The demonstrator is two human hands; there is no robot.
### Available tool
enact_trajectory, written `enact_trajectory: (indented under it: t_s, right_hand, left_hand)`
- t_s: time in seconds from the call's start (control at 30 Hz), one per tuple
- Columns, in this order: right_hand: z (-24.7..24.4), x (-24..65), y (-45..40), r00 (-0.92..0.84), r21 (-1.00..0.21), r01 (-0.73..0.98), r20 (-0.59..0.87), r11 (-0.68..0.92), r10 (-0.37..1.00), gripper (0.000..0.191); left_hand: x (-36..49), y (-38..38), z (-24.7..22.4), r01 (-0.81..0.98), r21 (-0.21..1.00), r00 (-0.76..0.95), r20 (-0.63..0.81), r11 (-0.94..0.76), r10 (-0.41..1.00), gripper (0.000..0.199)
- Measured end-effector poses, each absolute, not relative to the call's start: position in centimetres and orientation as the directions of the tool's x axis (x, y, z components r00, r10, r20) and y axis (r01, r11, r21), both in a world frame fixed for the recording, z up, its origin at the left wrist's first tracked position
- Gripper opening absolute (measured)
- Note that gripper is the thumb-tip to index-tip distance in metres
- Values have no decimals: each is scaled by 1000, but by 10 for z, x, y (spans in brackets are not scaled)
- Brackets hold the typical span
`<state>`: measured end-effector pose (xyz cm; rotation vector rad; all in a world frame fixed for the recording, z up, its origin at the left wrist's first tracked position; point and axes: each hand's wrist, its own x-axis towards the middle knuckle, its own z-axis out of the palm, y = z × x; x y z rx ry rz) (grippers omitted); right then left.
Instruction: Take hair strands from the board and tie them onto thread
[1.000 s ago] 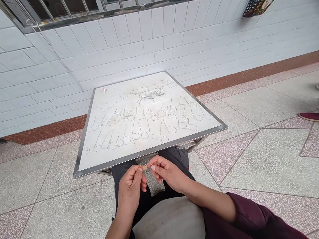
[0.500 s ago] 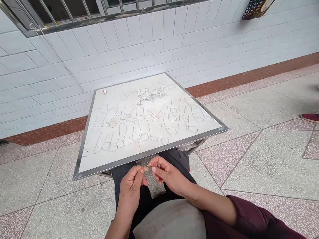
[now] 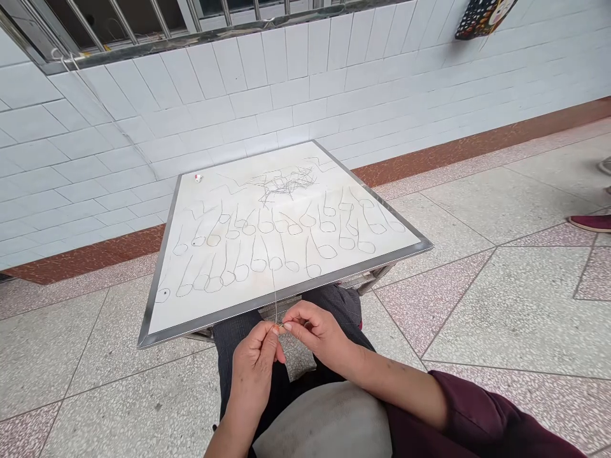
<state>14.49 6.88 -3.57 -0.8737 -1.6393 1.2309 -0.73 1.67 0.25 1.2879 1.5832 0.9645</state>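
A thin wire (image 3: 275,296) rises from between my fingertips, just in front of the table's near edge. My left hand (image 3: 255,356) pinches it near its lower end. Thumb and forefinger of my right hand (image 3: 317,331) are pressed together on the same wire, right beside the left fingertips. The white table (image 3: 191,318) with a grey metal rim carries rows of wire pieces, each with a round loop (image 3: 314,270) and a long tail. Farther back lies a tangled pile of thin wires (image 3: 289,181).
A small red and white object (image 3: 198,179) sits at the table's far left corner. Behind stands a tiled wall (image 3: 267,95) with a barred window above. A patterned bag (image 3: 484,18) hangs at upper right. A person's dark red shoe (image 3: 592,222) shows at the right edge.
My hands have drawn closer together at the fingertips, and the wire between them stands more upright. The view has shifted slightly.
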Motion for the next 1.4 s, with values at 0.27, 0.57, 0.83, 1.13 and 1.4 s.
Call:
enact_trajectory:
  t_s: [0.27, 0.57, 0.83, 1.13, 1.4]
  right_hand:
    - [-38, 145, 67, -386, -950, 46, 269, 310, 882, 9]
    - [-35, 141, 72, -471, -972, -236, 101, -15, 876, 15]
    - [-21, 139, 70, -496, -925, -330, 0, -188, 868, 33]
    - [-28, 132, 68, -403, -905, -408, 60, -120, 913, 37]
    - [-36, 131, 75, -424, -924, -360, 39, -129, 905, 38]
  left_hand:
    - [-5, 15, 2, 362, 919, -101, -126, 154, 987, 32]
    - [-4, 14, 0, 314, 943, -69, -92, 109, 993, 34]
    - [1, 14, 3, 357, 926, -74, -102, 122, 992, 33]
    - [1, 15, -3, 383, 907, -86, -151, 172, 985, 37]
    - [4, 17, -14, 242, 943, -177, -190, 229, 966, 42]
